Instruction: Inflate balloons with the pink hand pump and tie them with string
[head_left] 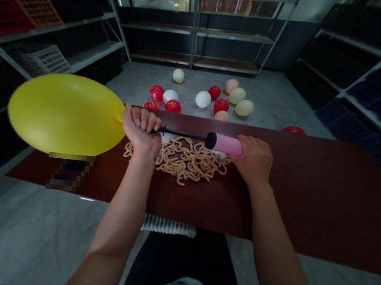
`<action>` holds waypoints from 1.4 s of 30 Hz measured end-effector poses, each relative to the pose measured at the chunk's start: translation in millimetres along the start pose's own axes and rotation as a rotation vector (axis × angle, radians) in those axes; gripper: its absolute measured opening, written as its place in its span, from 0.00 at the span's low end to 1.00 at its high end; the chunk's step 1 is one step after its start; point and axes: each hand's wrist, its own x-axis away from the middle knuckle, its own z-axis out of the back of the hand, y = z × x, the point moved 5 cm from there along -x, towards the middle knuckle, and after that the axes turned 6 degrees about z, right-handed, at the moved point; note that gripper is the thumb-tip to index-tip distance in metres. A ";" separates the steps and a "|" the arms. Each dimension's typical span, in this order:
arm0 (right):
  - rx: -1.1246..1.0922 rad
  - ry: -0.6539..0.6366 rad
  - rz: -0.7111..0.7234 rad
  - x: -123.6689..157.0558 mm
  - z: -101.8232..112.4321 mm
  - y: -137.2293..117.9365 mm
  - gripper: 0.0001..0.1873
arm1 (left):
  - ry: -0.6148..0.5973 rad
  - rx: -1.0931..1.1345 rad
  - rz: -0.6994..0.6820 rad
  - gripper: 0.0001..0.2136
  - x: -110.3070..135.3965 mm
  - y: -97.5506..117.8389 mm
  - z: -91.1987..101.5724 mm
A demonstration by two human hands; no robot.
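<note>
A large inflated yellow balloon (pixel 66 113) extends left from my left hand (pixel 142 126), its neck running into the closed fingers. That hand is wrapped around the black end of a balloon pump (pixel 226 144). A thin black rod shows between this end and the pink barrel. My right hand (pixel 253 160) is closed around the barrel's right end. Both hands are above the dark red-brown table (pixel 308 191). Beneath the pump lies a heap of tan, curly, string-like pieces (pixel 188 162), partly hidden by my left wrist. My left fingers hide where balloon and pump meet.
Several red, white and pale balloons (pixel 203 99) lie on the floor beyond the table. Metal shelves (pixel 195 32) stand behind, with crates (pixel 31 5) on the left shelves and dark bins on the right. A pixelated dark object (pixel 69 173) lies at the table's left.
</note>
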 end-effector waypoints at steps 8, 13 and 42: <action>-0.108 -0.032 0.053 3.1 -1.4 -12.2 0.23 | -0.025 -0.025 0.005 0.26 7.8 -7.8 -6.0; -0.141 -0.044 0.100 1.1 4.0 -31.5 0.24 | -0.044 -0.065 0.073 0.27 18.8 -33.6 -8.3; 0.096 0.021 0.070 3.3 6.2 3.8 0.17 | 0.050 0.013 0.079 0.25 -4.5 -23.3 10.3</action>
